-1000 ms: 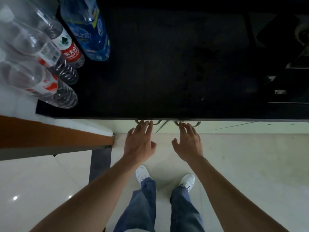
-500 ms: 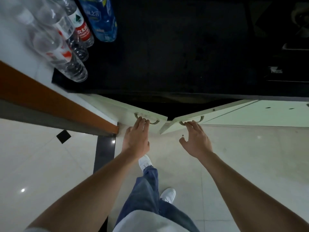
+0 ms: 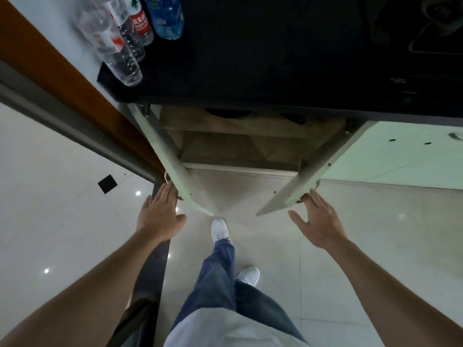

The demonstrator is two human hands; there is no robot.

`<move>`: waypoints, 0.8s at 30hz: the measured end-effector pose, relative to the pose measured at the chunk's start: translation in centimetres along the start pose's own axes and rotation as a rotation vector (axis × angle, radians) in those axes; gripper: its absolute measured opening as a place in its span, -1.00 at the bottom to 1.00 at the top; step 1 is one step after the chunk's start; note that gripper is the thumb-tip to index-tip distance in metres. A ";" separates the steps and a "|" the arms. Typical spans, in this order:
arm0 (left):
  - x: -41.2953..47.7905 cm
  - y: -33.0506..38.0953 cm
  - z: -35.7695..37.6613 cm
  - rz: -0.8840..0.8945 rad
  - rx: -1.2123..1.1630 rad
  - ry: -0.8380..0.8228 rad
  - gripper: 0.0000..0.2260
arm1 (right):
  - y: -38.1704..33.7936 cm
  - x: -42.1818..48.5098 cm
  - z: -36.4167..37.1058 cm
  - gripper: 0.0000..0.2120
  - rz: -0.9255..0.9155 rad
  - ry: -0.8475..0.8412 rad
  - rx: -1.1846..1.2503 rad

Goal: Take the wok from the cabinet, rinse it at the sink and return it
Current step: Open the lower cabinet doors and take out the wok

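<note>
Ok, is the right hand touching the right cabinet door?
Touching: in the head view, the right hand rests its fingertips on the right cabinet door.

The table's (image 3: 250, 58) front edge hid most of the cabinet (image 3: 245, 146) interior. Only two dark curved shapes (image 3: 228, 113) showed beneath it, too little to tell what they were. The left hand's (image 3: 160, 216) fingertips were lost behind the left door (image 3: 162, 146) and the right hand's (image 3: 318, 226) under the right door (image 3: 310, 171), so neither grip could be read. The bottles (image 3: 120, 46) were cut off by the top edge, both forearms by the bottom.
</note>
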State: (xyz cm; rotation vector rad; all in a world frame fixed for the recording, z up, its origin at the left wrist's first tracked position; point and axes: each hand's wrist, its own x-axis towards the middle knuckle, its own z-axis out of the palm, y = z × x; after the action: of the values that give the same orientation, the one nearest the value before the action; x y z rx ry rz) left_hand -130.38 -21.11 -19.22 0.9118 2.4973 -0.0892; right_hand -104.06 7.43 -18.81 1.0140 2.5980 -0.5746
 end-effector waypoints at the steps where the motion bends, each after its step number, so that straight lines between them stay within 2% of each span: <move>1: -0.6 -0.8 0.0 -0.014 -0.040 -0.025 -0.25 | 0.7 -0.9 0.3 -0.32 0.011 0.013 -0.003; 5: -1.8 -2.6 -0.1 -0.113 -0.208 -0.075 -0.23 | 2.4 -3.4 1.7 -0.28 0.147 0.061 0.088; 10: -2.4 -1.0 -1.0 -0.215 -0.460 0.157 -0.44 | 1.8 -4.6 2.4 -0.26 0.323 0.149 0.275; 12: -2.0 -0.2 -1.2 -0.203 -0.390 0.260 -0.37 | 1.7 -4.7 2.1 -0.20 0.338 0.200 0.277; 14: -1.2 0.2 -0.7 -0.079 -0.135 0.275 -0.23 | 1.5 -4.6 1.8 -0.13 0.320 0.213 0.157; 16: 0.0 0.7 -0.3 0.073 0.067 0.202 -0.21 | 1.0 -4.0 1.7 -0.10 0.299 0.183 -0.037; 18: 1.5 1.7 -0.2 0.125 0.195 0.028 -0.25 | 0.0 -2.8 1.9 -0.11 0.228 0.124 -0.186; 20: 2.9 3.1 0.0 0.061 0.211 -0.121 -0.25 | -0.9 -1.1 2.8 -0.17 0.128 0.048 -0.210; 22: 4.1 4.4 0.3 -0.080 0.097 -0.237 -0.24 | -1.3 0.3 3.5 -0.22 0.159 -0.047 -0.128; 24: 4.6 4.7 1.2 -0.093 0.113 -0.251 -0.25 | -0.8 1.3 4.4 -0.22 0.201 -0.093 -0.111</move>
State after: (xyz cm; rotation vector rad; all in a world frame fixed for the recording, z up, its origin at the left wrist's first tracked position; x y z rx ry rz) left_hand -129.99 -15.01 -21.93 0.7752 2.3176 -0.3570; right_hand -104.99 5.57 -22.99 1.1646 2.3832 -0.4128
